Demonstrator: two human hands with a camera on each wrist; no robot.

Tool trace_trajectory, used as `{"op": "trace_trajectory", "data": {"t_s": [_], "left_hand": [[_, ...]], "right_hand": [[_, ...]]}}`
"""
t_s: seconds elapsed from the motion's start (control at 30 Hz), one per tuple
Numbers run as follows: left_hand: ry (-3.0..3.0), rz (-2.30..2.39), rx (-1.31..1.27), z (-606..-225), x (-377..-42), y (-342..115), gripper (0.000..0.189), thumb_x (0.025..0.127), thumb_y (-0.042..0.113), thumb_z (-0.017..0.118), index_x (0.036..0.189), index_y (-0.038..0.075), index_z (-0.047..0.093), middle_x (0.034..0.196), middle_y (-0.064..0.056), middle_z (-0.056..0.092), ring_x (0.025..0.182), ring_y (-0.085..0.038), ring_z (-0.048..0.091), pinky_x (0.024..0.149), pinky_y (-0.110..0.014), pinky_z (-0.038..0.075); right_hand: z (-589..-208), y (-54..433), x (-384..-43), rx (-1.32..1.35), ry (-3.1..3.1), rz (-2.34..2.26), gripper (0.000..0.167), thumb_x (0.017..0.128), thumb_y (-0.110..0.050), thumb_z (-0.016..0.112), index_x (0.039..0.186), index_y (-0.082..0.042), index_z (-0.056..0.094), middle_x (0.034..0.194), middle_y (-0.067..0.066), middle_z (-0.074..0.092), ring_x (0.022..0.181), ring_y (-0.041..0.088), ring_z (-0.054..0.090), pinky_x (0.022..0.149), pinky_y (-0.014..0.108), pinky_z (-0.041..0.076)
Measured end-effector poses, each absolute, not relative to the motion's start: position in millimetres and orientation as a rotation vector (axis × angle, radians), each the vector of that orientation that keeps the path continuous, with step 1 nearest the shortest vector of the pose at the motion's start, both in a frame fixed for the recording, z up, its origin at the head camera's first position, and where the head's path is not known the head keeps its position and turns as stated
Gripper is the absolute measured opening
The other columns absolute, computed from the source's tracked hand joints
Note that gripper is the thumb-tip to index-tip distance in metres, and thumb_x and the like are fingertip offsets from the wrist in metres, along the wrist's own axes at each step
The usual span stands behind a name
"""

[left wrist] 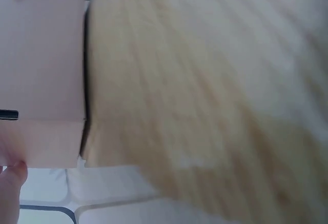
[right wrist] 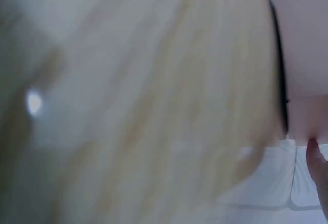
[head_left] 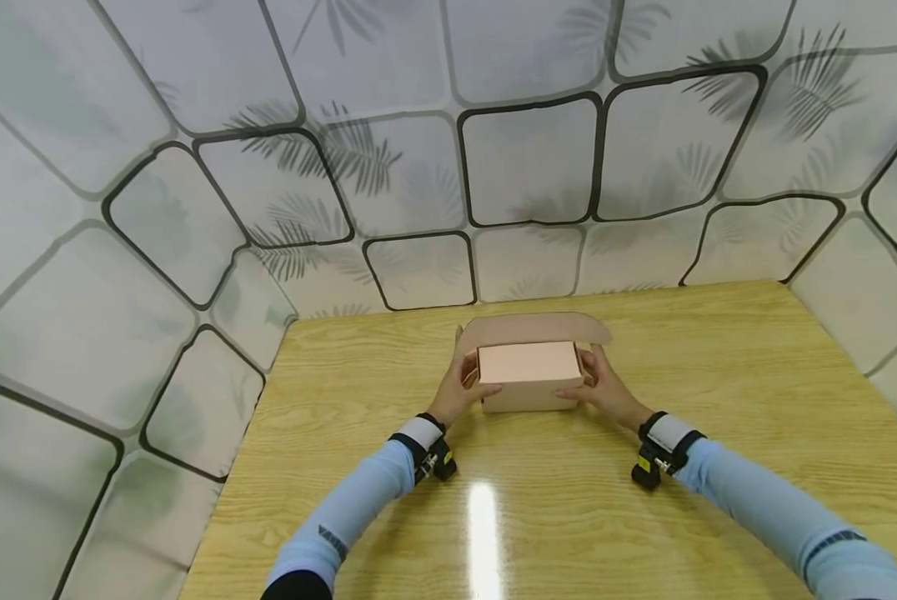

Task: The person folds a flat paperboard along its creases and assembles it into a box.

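Note:
A light brown cardboard box stands on the table in the middle of the head view, its long curved lid flap raised behind it. My left hand grips the box's left side, thumb at the front face. On the opposite side my right hand holds it the same way, the thumb reaching over the front panel. The left wrist view shows the cardboard box close up, with a thumb pressed to its lower edge. In the right wrist view a thumb touches the box. The box's inside is hidden.
The wood-grain table runs up to a pale wall covering with dark outlined shapes and leaf prints. More of this covering hangs along the left and right sides. Each wrist carries a strap with a small black camera.

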State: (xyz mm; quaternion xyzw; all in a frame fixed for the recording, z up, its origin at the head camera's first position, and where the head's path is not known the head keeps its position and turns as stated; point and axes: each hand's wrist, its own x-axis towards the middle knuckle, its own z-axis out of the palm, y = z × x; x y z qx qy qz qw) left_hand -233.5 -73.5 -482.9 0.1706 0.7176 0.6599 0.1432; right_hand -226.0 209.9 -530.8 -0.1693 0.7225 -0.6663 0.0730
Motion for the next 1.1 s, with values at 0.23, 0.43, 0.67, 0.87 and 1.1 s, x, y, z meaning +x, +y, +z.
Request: {"op": "trace_trajectory", "data": {"t_s": [0.23,0.43,0.67,0.87,1.1], "left_hand": [[2.206,1.774,0.684,-507,-243,-73,0.1,0.092,0.001,0.063,0.155,0.015,-0.014,0.161,-0.02,0.0,0.147,-0.039,0.013,0.118,-0.051,0.019],[2.316,1.623,0.834,-507,-244,-77,0.098,0.096,0.013,0.061,0.152,0.009,-0.019,0.158,-0.026,-0.001,0.147,-0.041,0.007,0.114,-0.057,0.023],[2.345,1.516,0.847,-505,-244,-84,0.094,0.099,0.02,0.055,0.151,0.011,-0.024,0.157,-0.029,-0.004,0.145,-0.046,0.009,0.111,-0.06,0.027],[2.333,1.511,0.851,-506,-244,-89,0.09,0.101,0.015,0.051,0.151,0.013,-0.023,0.159,-0.025,-0.009,0.145,-0.046,0.008,0.108,-0.061,0.032],[2.302,1.511,0.828,-507,-241,-93,0.084,0.103,0.015,0.047,0.152,0.012,-0.021,0.159,-0.023,-0.012,0.147,-0.044,0.001,0.11,-0.06,0.029]], "right_hand": [[-529,210,-220,-0.455,2.297,-1.814,0.102,0.092,-0.011,0.065,0.154,-0.011,-0.015,0.16,0.024,-0.005,0.141,0.054,0.011,0.104,0.064,0.034],[-527,203,-223,-0.732,2.415,-1.754,0.104,0.094,-0.006,0.062,0.152,-0.031,-0.02,0.162,0.011,-0.015,0.143,0.048,0.015,0.102,0.066,0.033],[-524,201,-218,-0.857,2.704,-1.486,0.101,0.093,-0.01,0.063,0.154,-0.016,-0.017,0.161,0.015,-0.014,0.147,0.042,-0.005,0.109,0.071,0.011],[-522,201,-213,-1.003,2.994,-1.318,0.1,0.083,-0.007,0.073,0.154,0.003,0.003,0.155,0.034,0.014,0.139,0.052,0.02,0.104,0.068,0.026],[-519,201,-212,-0.988,3.046,-1.385,0.092,0.076,0.001,0.077,0.149,0.006,0.022,0.146,0.032,0.034,0.131,0.048,0.036,0.102,0.059,0.037]]}}
